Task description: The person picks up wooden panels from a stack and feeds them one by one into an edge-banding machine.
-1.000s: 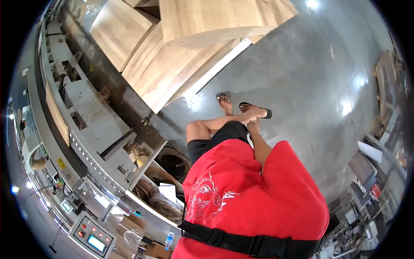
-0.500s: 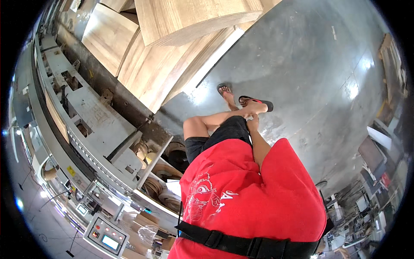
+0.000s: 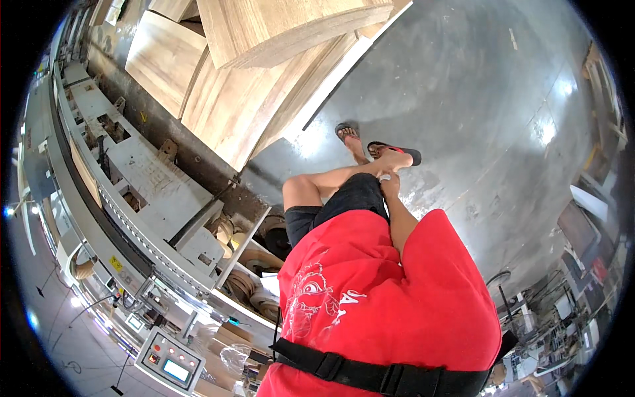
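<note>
My right hand (image 3: 391, 185) reaches down from the red sleeve to my lower leg (image 3: 340, 178), beside the hem of my black shorts (image 3: 360, 195). Its fingers are curled in against the leg. A small pale patch shows at the fingertips; whether it is a held thing or a glint, I cannot make out. My left hand does not show. Both feet wear dark sandals (image 3: 402, 153), one with a red strap.
Stacked curved wood-grain panels (image 3: 245, 112) stand ahead on the left. A long grey machine (image 3: 155, 178) runs down the left side, with a control panel (image 3: 170, 360) near its close end. Rolls of edging strip (image 3: 241, 283) fill shelves beside me. Grey floor (image 3: 476, 119) lies to the right.
The view has shifted slightly, so the panels sit a little farther left. My right hand stays at the leg, and the pale patch by its fingertips shows more clearly.
</note>
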Demonstrator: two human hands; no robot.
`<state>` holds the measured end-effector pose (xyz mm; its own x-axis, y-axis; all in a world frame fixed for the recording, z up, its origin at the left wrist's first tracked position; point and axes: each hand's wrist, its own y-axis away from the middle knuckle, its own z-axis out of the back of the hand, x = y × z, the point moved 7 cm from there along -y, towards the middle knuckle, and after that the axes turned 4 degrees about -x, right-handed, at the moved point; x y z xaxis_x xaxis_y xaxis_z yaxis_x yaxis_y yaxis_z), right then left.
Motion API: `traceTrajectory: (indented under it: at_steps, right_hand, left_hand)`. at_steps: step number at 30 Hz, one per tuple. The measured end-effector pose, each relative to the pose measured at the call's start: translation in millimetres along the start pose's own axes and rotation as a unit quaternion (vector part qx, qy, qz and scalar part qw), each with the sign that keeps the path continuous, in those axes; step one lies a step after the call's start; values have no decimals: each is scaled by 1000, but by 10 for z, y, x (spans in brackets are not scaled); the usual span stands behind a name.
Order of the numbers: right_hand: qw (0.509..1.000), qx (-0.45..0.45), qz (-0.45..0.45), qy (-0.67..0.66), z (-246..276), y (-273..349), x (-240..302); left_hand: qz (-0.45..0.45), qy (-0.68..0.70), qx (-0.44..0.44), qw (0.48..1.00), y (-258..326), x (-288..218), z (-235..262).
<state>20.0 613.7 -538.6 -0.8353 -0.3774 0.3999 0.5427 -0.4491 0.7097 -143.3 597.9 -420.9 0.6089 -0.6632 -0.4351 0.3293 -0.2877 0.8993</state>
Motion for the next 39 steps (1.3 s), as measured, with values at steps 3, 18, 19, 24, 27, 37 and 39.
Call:
traceTrajectory:
  at_steps: [3,18,19,24,27,37,39]
  right_hand:
    - [974,-139,2,-180,62,20,-103]
    - [991,-62,3,-118,153,24,78]
    - [998,-21,21,-62,111,21,91]
    - [990,-44,-23,-133,202,126,204]
    - [992,-68,-9,-102,183,98,112]
    - [984,-140,-10,-106,197,124,92]
    - [995,-49,83,6,108,93,185]
  left_hand:
    - [2,0,4,1000,28,7,-20]
    - [7,5,14,1000,56,84,-49]
    - [7,4,14,1000,50,78,-45]
    - [8,3,17,1000,40,106,-73]
    - [7,3,20,1000,49,92,-91]
    - [5,2,21,1000,66,115,-87]
    - [4,3,21,1000,75,124,-78]
